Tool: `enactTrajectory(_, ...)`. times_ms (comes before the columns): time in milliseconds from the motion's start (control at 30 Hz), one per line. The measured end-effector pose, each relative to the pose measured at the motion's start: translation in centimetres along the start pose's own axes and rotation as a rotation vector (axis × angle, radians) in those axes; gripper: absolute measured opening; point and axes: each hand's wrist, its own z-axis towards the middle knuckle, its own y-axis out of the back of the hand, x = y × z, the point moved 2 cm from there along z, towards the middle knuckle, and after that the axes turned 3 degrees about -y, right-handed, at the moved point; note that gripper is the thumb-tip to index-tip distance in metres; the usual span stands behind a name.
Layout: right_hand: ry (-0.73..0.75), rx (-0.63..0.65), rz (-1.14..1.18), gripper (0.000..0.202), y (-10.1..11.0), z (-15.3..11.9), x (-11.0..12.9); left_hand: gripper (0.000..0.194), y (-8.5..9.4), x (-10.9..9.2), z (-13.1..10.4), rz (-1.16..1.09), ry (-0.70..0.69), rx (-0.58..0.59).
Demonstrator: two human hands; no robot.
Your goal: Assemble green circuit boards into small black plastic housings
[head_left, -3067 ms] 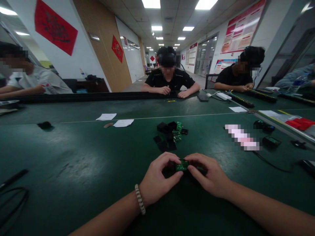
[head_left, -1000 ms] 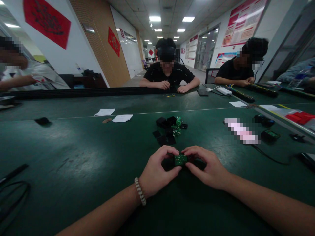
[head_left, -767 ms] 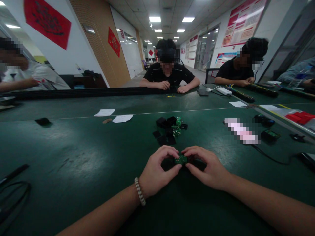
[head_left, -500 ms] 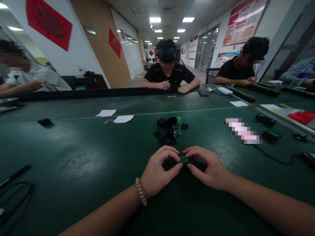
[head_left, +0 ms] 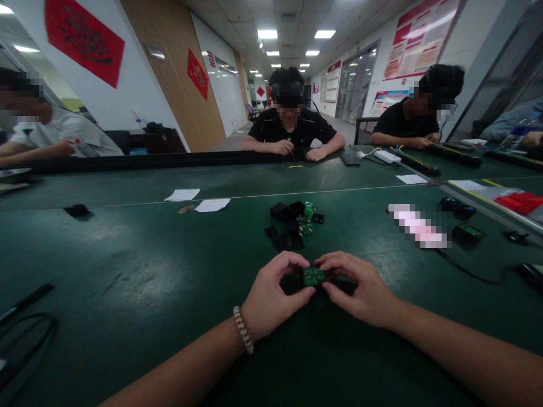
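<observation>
A small green circuit board (head_left: 313,276) lies between my hands, low over the green table. My left hand (head_left: 275,291), with a bead bracelet on its wrist, grips the board's left side between thumb and fingers. On the right side, my right hand (head_left: 360,288) pinches it with thumb and fingertips. Dark material shows round the board's edges, partly hidden by my fingers. Just beyond my hands is a group of black boxes (head_left: 280,212), flat black pieces (head_left: 280,243) and more green boards (head_left: 305,229).
Paper slips (head_left: 212,205) lie at the left of the middle. To the right are a blurred pink object (head_left: 419,226), a cable and black devices (head_left: 457,207). A person (head_left: 292,127) sits opposite; others sit at both sides. A black cable (head_left: 53,322) is at far left.
My left fingers have shifted slightly off the board's face, so more of its green surface shows. My right hand has hardly moved.
</observation>
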Motion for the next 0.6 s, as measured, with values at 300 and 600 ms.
enactTrajectory(300, 0.014, -0.005, -0.003, 0.029, 0.07, 0.03, 0.17, 0.032, 0.07, -0.14, 0.04, -0.001, 0.002, 0.015)
enactTrajectory(600, 0.025, 0.0, -0.025, 0.028, -0.01, 0.04, -0.09, 0.031, 0.06, 0.06, 0.03, 0.015, 0.003, 0.015)
